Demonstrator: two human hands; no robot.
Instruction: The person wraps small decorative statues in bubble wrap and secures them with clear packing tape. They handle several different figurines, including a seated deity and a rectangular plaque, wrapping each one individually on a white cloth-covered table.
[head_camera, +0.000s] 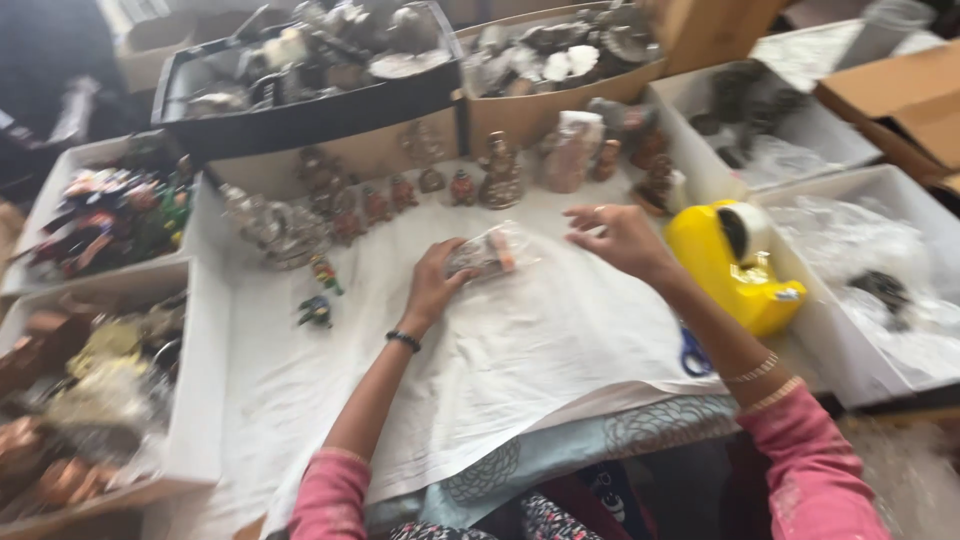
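We see the left hand (435, 282) gripping a small figurine in a clear plastic bag (488, 254) on the white cloth (520, 360); fingers curled round the bag's left end, thumb on top; right hand (618, 238) hovers just right of it, fingers loosely spread, holding nothing we can make out. The bag looks closed over the piece, so bagging seems mostly done; sealing looks outstanding, judging by the yellow tape dispenser (735, 262) near the right wrist. A row of unwrapped figurines (420, 190) beyond suggests plenty left. The bag's long axis runs roughly left-right, tilted slightly up to the right; which end is the figurine's head we cannot tell, too blurred.
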